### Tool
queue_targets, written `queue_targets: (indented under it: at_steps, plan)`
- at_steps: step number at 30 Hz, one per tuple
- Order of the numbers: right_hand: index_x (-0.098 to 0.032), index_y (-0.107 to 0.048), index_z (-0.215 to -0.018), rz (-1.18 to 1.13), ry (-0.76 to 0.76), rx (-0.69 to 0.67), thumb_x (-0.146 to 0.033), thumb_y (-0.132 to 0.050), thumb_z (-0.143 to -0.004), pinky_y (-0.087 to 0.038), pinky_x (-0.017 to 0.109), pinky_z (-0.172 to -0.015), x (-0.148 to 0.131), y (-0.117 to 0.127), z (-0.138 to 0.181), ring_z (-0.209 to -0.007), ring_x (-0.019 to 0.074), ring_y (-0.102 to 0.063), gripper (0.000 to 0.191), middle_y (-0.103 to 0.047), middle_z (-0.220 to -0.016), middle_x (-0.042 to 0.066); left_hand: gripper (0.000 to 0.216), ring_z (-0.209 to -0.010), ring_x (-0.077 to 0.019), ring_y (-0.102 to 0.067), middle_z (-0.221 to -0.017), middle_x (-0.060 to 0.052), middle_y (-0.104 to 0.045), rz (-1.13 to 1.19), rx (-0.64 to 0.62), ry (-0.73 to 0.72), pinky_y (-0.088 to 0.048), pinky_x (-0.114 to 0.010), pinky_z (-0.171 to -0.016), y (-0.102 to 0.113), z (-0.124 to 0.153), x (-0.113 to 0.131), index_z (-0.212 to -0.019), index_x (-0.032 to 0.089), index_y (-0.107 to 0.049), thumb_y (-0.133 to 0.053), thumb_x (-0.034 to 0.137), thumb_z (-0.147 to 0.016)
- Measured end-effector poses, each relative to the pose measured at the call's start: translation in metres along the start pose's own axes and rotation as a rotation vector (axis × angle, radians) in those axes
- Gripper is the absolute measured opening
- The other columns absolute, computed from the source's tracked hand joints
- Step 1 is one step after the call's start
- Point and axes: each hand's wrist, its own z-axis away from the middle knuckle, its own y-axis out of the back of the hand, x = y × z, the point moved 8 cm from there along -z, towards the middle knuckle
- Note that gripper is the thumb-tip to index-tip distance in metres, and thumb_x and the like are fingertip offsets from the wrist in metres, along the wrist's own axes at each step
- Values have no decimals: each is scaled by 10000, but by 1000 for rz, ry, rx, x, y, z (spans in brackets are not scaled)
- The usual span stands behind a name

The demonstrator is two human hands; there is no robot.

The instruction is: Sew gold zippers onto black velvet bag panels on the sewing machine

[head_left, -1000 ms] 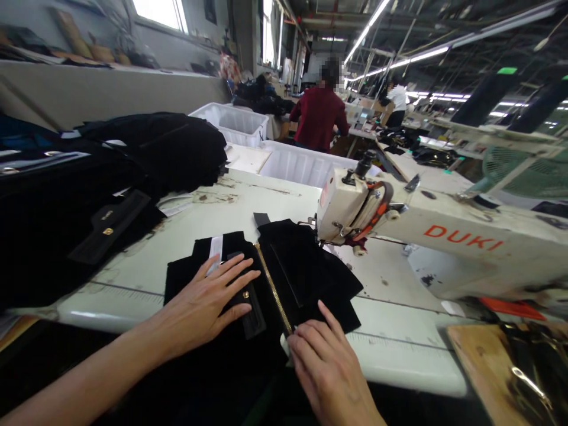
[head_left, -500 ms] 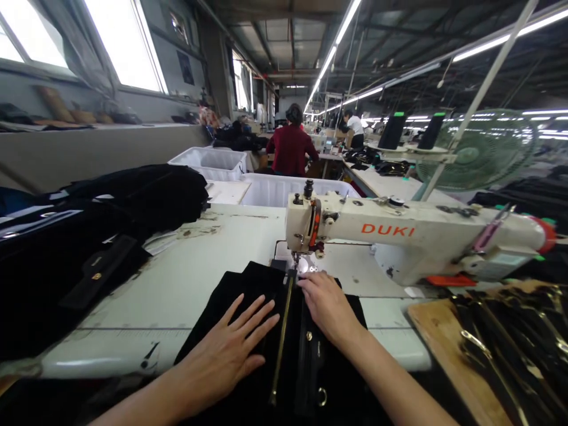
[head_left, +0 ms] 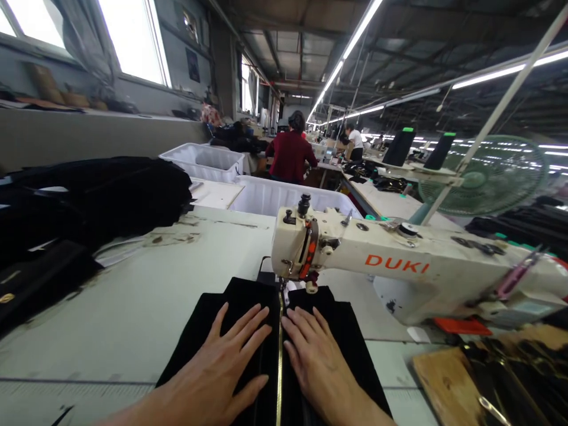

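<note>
Sewing machine (head_left: 350, 245): cloth (head_left: 354, 340) now in line

The black cloth lies flat under both hands, apparently aligned with the machine. Left hand (head_left: 226, 361) is spread wide; right hand (head_left: 325, 364) is flat, fingers slightly parted. Between them the gold zip (head_left: 279, 361), slanted half a second ago, runs straighter up to the machine

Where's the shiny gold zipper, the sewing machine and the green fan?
Gold zipper (head_left: 280, 361): head view, on its gold strip.
Sewing machine (head_left: 394, 244): head view, on its long arm.
Green fan (head_left: 477, 178): head view, near its middle.
</note>
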Motion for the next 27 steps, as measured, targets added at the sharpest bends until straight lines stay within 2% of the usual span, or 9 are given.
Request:
queue_targets:
  at_steps: [3, 6, 8, 11, 14, 18, 21, 24, 27]
  plan:
    - [-220, -564, -1289, -15, 24, 3, -181, -528, -920, -455, 512, -1021, -4, 0, 4, -1149, 267, -580, 373, -628, -1270, 43, 741, -1240, -348, -536, -1383, -117, -569, -37, 15, -13, -415, -600, -1029, 0, 0, 5, -1485, 227, -361, -655, 489, -857]
    - [-220, -620, -1155, -50, 65, 27, -194, -562, -870, -535, 455, -876, -6, 2, 5, -991, 259, -628, 292, -669, -1174, 36, 760, -1151, -337, -591, -1272, -113, -645, -46, 44, -52, -441, -546, -1024, 2, -3, 10, -1456, 217, -419, -696, 507, -811]
    - [-203, -619, -1138, -41, 85, 37, -185, -544, -874, -541, 428, -842, -2, 3, 2, -1000, 262, -627, 275, -655, -1216, 51, 749, -1195, -326, -566, -1299, -110, -627, -31, 55, -66, -407, -527, -1066, 3, -10, 8, -1460, 227, -413, -693, 496, -819]
    - [-205, -601, -1189, -10, 47, 7, -150, -502, -904, -494, 458, -945, 11, 2, -9, -1126, 269, -589, 306, -620, -1290, 47, 777, -1303, -321, -486, -1429, -119, -521, 13, -11, -78, -349, -570, -1103, -4, -25, 0, -1507, 219, -316, -652, 484, -858]
    - [-216, -614, -1171, -7, 37, 38, -135, -492, -916, -455, 465, -1008, 20, 8, -17, -1144, 249, -587, 294, -641, -1255, 37, 793, -1350, -325, -434, -1487, -140, -446, 58, -56, -85, -295, -623, -1105, -9, -35, -2, -1519, 195, -267, -639, 460, -871]
    - [-199, -642, -1115, -9, 127, 160, -171, -507, -934, -469, 389, -1007, 15, 19, -15, -1116, 206, -605, 227, -659, -1216, 45, 712, -1400, -345, -346, -1506, -150, -413, 61, -95, -22, -181, -656, -1109, -15, -32, -3, -1470, 209, -362, -670, 394, -854]
    - [-184, -630, -1139, 7, 200, 130, -211, -539, -926, -414, 362, -1079, 9, 11, -10, -1177, 187, -574, 233, -645, -1259, 33, 667, -1413, -311, -330, -1520, -124, -395, 96, -197, -64, -74, -678, -1089, -24, -28, 0, -1487, 221, -317, -608, 280, -889]
    - [-162, -622, -1131, 29, 201, 106, -269, -551, -901, -460, 354, -1031, 9, 0, -10, -1181, 208, -578, 264, -614, -1308, 63, 646, -1403, -272, -357, -1507, -103, -420, 153, -265, -142, -73, -658, -1095, -27, -30, 2, -1493, 223, -297, -555, 199, -901]
    - [-133, -606, -1155, 56, 169, 149, -195, -489, -890, -514, 362, -945, 13, -1, -17, -1093, 223, -629, 296, -655, -1233, 102, 656, -1402, -274, -361, -1514, -96, -411, 178, -255, -107, -116, -662, -1100, -22, -36, -3, -1481, 249, -320, -607, 255, -891]
